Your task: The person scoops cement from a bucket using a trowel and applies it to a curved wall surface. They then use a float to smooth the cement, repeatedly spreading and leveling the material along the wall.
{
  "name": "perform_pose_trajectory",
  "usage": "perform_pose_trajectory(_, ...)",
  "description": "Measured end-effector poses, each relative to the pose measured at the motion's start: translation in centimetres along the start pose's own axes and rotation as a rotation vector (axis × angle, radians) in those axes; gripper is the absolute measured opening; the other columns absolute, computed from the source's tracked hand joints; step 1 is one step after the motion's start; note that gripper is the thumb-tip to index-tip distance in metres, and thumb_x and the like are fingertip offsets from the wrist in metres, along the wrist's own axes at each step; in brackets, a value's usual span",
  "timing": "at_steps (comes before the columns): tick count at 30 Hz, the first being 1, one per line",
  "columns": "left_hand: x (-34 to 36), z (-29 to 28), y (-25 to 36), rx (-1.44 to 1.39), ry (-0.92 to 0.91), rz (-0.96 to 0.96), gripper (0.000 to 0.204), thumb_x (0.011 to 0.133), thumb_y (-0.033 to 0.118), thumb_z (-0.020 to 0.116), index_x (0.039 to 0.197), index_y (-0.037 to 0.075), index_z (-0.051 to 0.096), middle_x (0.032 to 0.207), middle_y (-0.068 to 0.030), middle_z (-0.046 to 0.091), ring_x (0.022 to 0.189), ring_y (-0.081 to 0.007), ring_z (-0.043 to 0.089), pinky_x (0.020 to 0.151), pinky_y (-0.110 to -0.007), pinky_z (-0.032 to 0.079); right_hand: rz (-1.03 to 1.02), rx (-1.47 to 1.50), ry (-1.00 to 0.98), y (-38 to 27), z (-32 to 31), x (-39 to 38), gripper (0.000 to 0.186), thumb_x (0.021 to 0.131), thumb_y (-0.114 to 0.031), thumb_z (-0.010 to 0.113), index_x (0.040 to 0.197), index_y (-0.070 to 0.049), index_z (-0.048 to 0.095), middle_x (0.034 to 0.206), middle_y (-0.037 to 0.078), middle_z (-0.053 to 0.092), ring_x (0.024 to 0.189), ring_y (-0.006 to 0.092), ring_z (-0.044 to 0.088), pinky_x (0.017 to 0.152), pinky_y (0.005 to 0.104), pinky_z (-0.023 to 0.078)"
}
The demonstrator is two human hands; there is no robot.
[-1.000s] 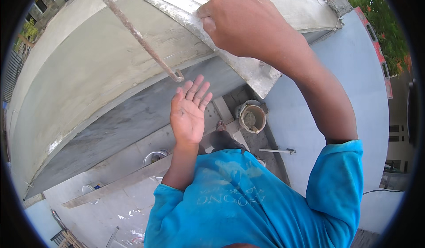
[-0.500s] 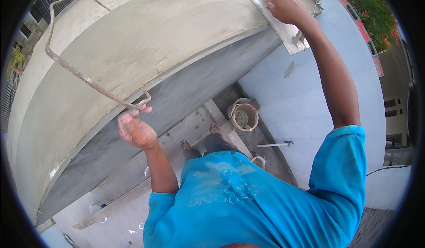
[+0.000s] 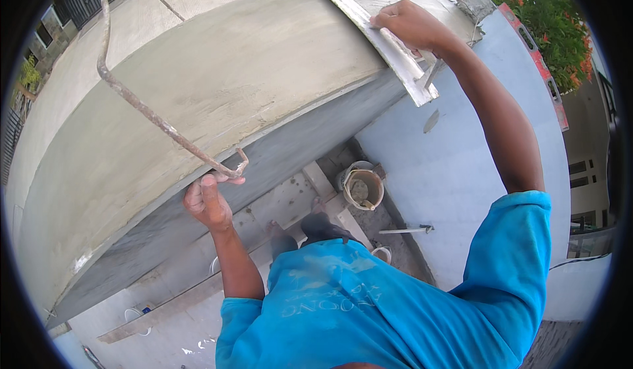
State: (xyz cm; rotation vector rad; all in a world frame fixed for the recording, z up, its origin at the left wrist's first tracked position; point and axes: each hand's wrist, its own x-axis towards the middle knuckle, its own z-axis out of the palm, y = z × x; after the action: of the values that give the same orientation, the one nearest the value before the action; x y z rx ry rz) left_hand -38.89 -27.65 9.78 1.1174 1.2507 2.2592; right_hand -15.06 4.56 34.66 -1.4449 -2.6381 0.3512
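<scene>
My right hand (image 3: 403,23) grips the handle of a long pale metal float (image 3: 359,29), which lies slanted across the top of the curved, plastered concrete ledge (image 3: 217,72) at its right end. My left hand (image 3: 208,198) is lower on the left, its fingers curled at the ledge's lower lip (image 3: 277,126), just under the hooked end of a bent rusty metal bar (image 3: 151,115). The bar arches over the ledge. The grey underside (image 3: 316,122) of the ledge shows beneath.
Below stands a plastic bucket (image 3: 362,188) with grey material, beside my feet and a board (image 3: 318,178). A white pipe (image 3: 405,230) juts near the pale blue wall (image 3: 488,165). A red spirit level (image 3: 541,66), leafy tree (image 3: 554,26) and dark fence (image 3: 76,3) border the view.
My right hand and the float moved right, then slightly back left and down from half a second ago. My left hand went from an open palm to curled fingers at the lip, further left.
</scene>
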Motion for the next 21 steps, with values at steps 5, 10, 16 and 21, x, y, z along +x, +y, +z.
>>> perform_pose_trajectory(5, 0.4, 0.8, 1.0, -0.067, 0.039, -0.035, 0.040, 0.105, 0.022, 0.049, 0.093, -0.010, 0.069, 0.082, -0.0256, 0.072, 0.066, -0.0347, 0.071, 0.059, -0.042, 0.060, -0.143, 0.033, -0.194, -13.2, 1.8, -3.8, 0.044, 0.096, -0.038, 0.058, 0.104, 0.002, 0.075, 0.082, 0.016, 0.070, 0.067, 0.0213, 0.063, 0.066, 0.0377, 0.053)
perform_pose_trajectory(10, 0.4, 1.0, 0.5, -0.070, 0.093, -0.058, 0.042, 0.105, 0.024, 0.051, 0.094, -0.012, 0.070, 0.083, -0.0238, 0.072, 0.070, -0.0357, 0.073, 0.058, -0.043, 0.061, -0.338, 0.208, -0.324, -16.8, 3.5, -5.9, 0.044, 0.098, -0.039, 0.059, 0.105, 0.002, 0.075, 0.065, 0.007, 0.059, 0.046, 0.0131, 0.051, 0.046, 0.0308, 0.044)
perform_pose_trajectory(16, 0.6, 0.5, 1.0, -0.036, 0.035, -0.081, 0.044, 0.105, 0.027, 0.052, 0.095, -0.012, 0.071, 0.086, -0.0238, 0.074, 0.071, -0.0348, 0.074, 0.064, -0.042, 0.062, -0.426, 0.151, -0.133, -9.7, -4.0, -4.4, 0.048, 0.104, -0.045, 0.058, 0.125, -0.005, 0.071, 0.060, -0.002, 0.052, 0.040, 0.0004, 0.046, 0.038, 0.0175, 0.037)
perform_pose_trajectory(21, 0.6, 0.8, 0.9, -0.031, 0.059, -0.043, 0.040, 0.105, 0.022, 0.054, 0.098, -0.014, 0.069, 0.090, -0.0270, 0.074, 0.071, -0.0337, 0.076, 0.060, -0.039, 0.063, -0.368, 0.073, -0.143, -10.7, -6.3, 0.4, 0.036, 0.091, -0.030, 0.070, 0.120, -0.010, 0.075, 0.114, 0.013, 0.074, 0.094, 0.0283, 0.072, 0.085, 0.0457, 0.057)
